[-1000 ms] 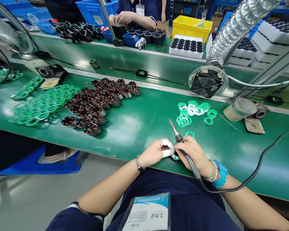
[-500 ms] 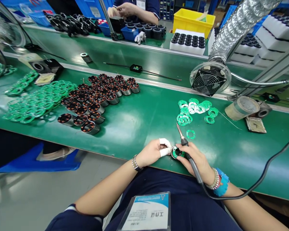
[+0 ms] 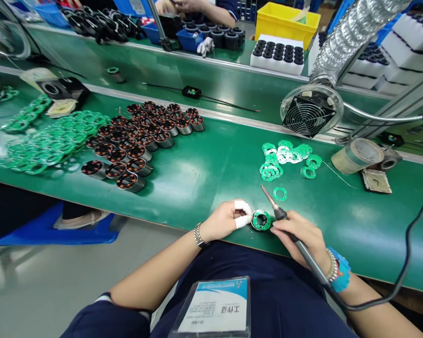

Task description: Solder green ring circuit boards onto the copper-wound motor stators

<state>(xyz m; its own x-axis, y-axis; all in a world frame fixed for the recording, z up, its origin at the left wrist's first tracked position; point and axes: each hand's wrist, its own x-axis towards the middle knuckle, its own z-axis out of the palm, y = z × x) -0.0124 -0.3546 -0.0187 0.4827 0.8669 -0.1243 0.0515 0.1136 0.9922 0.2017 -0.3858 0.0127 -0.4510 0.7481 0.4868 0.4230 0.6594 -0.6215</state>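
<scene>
A round motor part topped with a green ring board [image 3: 261, 220] stands near the front edge of the green bench [image 3: 197, 164]. My left hand [image 3: 229, 219], with white covers on two fingertips, pinches the left side of this part. My right hand [image 3: 303, 237] holds a soldering iron [image 3: 280, 213], its tip pointing up and to the left, and its fingers are just right of the part. A loose green ring board [image 3: 279, 194] lies beyond the iron. Behind it is a small pile of such boards [image 3: 271, 171].
Several copper-wound cores [image 3: 130, 182] stand at the left beside green board panels [image 3: 56, 141]. A fan with a foil duct [image 3: 308, 115] is at the back right, near a cloudy jar [image 3: 356, 156]. A person's hands [image 3: 190, 5] show across the bench.
My right hand has moved right, off the motor part, still holding the iron. The green board on the part now shows more fully. My left hand has stayed at the part.
</scene>
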